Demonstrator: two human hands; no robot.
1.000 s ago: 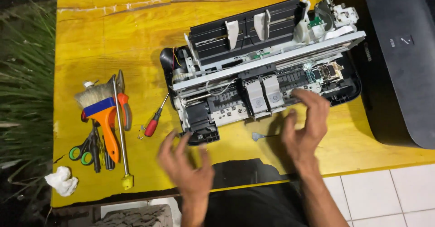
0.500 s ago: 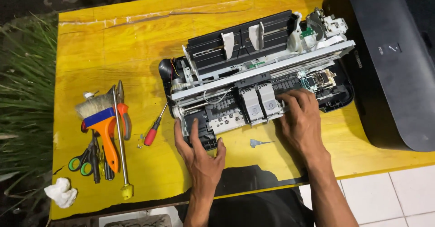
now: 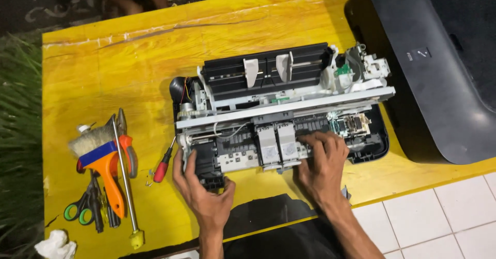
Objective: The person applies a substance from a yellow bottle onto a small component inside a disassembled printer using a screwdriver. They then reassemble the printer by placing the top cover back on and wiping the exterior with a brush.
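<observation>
I find the stripped printer chassis (image 3: 281,119) lying mid-bench toward the right edge, beside the black printer cover (image 3: 439,68). My left hand (image 3: 204,189) clasps its front-left corner, fingers curled round the black housing. My right hand (image 3: 323,166) presses spread fingers on the carriage area; no closed grasp there. I judge this a bracing step; lifting or turning next calls for even support. Red screwdriver (image 3: 163,168) lies just left.

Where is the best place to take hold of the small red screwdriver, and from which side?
Probably by the red handle of the screwdriver, coming from above. It lies flat on the table, tip toward the printer, and the handle is its thickest part. The left hand is just to its right; tools lie farther left, so there is room around the handle.
</observation>
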